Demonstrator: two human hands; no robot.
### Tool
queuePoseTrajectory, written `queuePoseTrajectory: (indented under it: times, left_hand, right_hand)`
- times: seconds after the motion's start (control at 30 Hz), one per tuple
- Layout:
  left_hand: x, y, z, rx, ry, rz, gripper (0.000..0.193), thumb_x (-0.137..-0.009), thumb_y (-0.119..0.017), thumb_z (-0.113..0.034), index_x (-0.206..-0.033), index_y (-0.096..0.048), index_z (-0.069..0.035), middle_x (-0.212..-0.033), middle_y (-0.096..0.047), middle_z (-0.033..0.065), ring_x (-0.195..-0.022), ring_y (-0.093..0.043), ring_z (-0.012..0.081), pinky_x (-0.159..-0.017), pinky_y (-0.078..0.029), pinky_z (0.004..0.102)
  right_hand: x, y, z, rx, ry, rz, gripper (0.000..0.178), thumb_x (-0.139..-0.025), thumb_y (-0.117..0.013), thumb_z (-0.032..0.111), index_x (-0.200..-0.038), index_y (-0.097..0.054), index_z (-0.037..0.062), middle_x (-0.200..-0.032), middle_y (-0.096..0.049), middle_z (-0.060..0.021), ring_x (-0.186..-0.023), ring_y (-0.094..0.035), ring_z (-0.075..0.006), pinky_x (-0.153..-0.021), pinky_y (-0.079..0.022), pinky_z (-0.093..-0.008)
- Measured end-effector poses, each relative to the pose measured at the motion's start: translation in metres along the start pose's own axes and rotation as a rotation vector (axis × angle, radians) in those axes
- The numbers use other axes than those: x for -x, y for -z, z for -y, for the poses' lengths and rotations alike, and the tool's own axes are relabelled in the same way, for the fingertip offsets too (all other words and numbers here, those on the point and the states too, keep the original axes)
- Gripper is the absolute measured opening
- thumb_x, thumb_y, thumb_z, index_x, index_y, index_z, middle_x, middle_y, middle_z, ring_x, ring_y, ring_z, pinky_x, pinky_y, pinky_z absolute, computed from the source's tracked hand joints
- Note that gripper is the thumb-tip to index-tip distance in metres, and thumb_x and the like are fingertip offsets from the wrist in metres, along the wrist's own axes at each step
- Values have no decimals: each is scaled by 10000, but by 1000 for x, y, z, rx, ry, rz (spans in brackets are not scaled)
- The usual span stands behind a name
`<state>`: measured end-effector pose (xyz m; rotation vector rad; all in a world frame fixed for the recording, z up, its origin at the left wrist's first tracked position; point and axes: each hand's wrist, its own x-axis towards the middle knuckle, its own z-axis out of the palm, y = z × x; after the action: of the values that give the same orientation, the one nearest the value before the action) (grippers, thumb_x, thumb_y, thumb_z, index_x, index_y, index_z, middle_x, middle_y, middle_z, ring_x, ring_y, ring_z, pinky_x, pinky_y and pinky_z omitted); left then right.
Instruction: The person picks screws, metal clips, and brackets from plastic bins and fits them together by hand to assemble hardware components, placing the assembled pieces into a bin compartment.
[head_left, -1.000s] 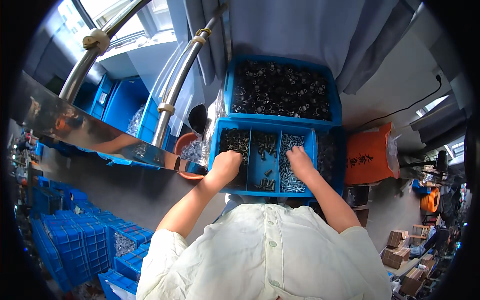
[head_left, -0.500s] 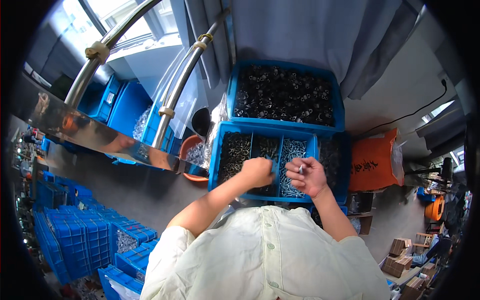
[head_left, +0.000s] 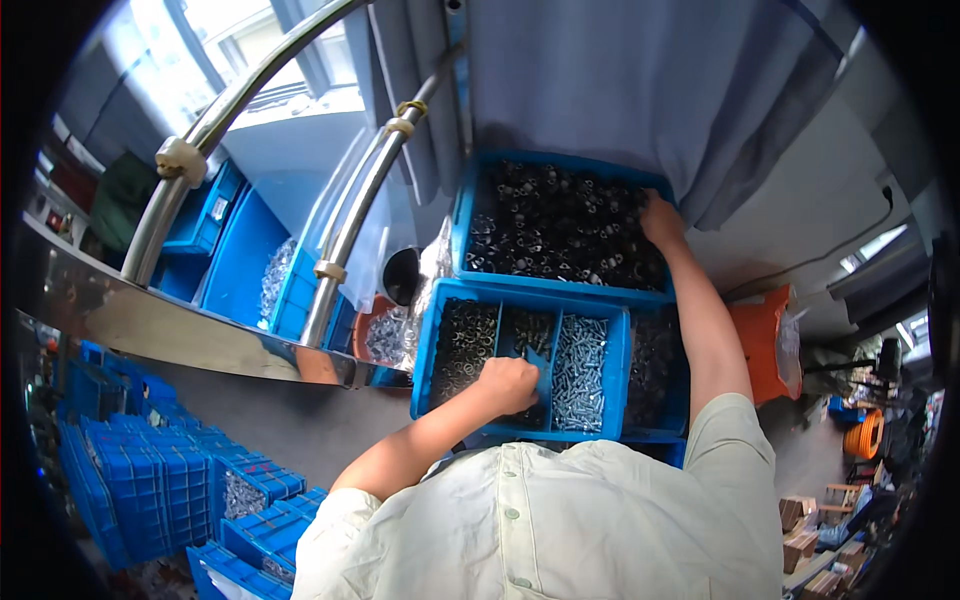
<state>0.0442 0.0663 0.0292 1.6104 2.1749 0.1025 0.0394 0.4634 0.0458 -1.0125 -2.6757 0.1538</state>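
Observation:
My left hand [head_left: 508,386] is closed in a fist above the left and middle compartments of a blue divided bin [head_left: 421,350]; what it holds, if anything, is hidden. Beside its knuckles a small blue piece [head_left: 537,362] shows, and I cannot tell whether the hand touches it. The compartments hold small dark ring-like metal parts [head_left: 468,335], more dark parts [head_left: 528,328] and silver screws [head_left: 580,375]. My right hand [head_left: 660,222] reaches into the right end of the far blue bin [head_left: 560,284], among black clips with metal loops [head_left: 565,220]. Its fingertips are hidden.
A shiny metal rail [head_left: 200,330] and upright pipes [head_left: 345,230] stand at the left. An orange bucket [head_left: 362,335] with clear pieces is beside the bins. An orange sack [head_left: 765,350] stands at the right, stacked blue crates [head_left: 150,490] at the lower left.
My right hand has moved from above the screws, where it was curled, out to the far bin's right end. My left hand stays closed near the middle compartment. The view has shifted slightly.

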Motion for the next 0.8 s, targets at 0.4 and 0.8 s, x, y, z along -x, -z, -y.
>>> queuePoseTrajectory:
  times: [0.4, 0.8]
  left_hand:
    - [45, 45, 31, 263, -51, -201, 208, -755, -613, -246, -779, -646, -41, -762, -625, 134, -727, -629, 334, -630, -517, 424]
    - [-17, 70, -10, 166, -413, -162, 122, -727, -637, -132, -795, -645, -32, -778, -600, 128, -739, -609, 333, -663, -506, 416]
  right_hand:
    - [53, 54, 63, -1149, -502, 836, 167, -853, -497, 210, -762, -493, 69, -567, -420, -5, -450, -421, -126, -391, -333, -271]
    - [260, 14, 140, -2134, -909, 823, 241, -904, -414, 248, -884, -595, 90, -855, -613, -11, -729, -569, -138, -652, -466, -282]
